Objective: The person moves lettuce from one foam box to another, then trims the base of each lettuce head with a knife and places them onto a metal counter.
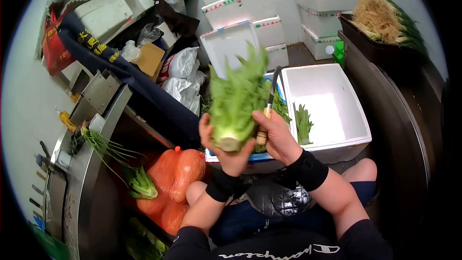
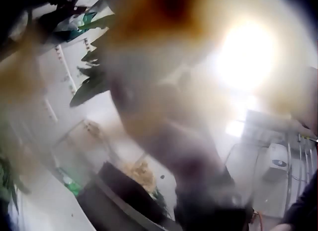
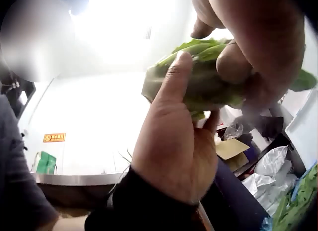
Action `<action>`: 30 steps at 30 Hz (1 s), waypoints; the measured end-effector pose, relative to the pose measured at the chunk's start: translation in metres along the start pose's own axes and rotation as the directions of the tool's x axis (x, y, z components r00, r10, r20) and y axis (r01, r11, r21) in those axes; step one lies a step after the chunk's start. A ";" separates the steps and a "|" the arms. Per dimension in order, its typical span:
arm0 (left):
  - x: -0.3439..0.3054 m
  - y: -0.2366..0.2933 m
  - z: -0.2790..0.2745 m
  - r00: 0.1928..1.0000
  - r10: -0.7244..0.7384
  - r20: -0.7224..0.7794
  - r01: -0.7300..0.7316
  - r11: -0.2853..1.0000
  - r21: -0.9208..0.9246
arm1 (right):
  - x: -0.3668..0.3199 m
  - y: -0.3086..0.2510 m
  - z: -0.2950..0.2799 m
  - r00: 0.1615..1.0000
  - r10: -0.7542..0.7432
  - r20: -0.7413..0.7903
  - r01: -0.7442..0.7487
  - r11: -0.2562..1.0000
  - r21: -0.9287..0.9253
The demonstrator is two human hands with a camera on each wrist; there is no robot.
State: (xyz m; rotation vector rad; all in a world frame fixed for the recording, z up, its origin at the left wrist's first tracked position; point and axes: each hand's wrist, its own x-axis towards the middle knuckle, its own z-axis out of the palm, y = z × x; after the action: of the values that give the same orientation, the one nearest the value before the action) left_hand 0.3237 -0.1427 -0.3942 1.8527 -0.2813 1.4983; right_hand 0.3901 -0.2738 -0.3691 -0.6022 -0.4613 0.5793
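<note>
A head of leafy green lettuce point(image 1: 236, 94) is held upright, slightly blurred, with its pale cut base towards me. My left hand point(image 1: 230, 158) grips it around the base; in the right wrist view that hand's thumb point(image 3: 175, 79) lies along the stem. My right hand point(image 1: 283, 137) holds a knife with a wooden handle point(image 1: 263, 132) and a dark curved blade point(image 1: 275, 84) pointing up and away. Its fingers are also at the lettuce's side, as the right wrist view shows. The left wrist view is mostly blurred and hazy.
An open white foam box point(image 1: 363, 127) at the right holds some long leaves point(image 1: 302, 124). Behind the lettuce, a blue-lined box contains greens point(image 1: 280, 108). Orange mesh sacks point(image 1: 187, 173) and a steel counter point(image 1: 103, 139) stand left; stacked foam boxes point(image 1: 240, 2) stand behind.
</note>
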 end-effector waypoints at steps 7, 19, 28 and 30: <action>-0.029 -0.001 -0.018 0.683 -0.659 0.314 0.726 0.569 -0.386 | -0.028 0.012 -0.035 0.981 -0.090 -0.169 0.072 0.991 -0.110; -0.068 -0.003 0.006 0.748 -0.554 0.365 0.626 0.772 -0.113 | -0.054 0.039 -0.099 0.933 -0.111 -0.343 0.010 0.959 -0.282; -0.070 -0.014 0.001 0.834 -0.454 0.314 0.474 0.880 0.014 | -0.044 0.043 -0.085 0.945 -0.060 -0.321 0.014 0.989 -0.145; -0.073 -0.021 0.000 0.806 -0.509 0.301 0.543 0.839 -0.039 | -0.040 0.041 -0.084 0.935 -0.079 -0.346 0.002 0.976 -0.218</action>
State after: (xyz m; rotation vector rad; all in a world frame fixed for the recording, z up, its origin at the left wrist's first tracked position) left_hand 0.3138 -0.1466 -0.4693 1.8405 0.0214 0.8178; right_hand 0.3916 -0.3039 -0.4665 -0.8829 -0.1959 0.3712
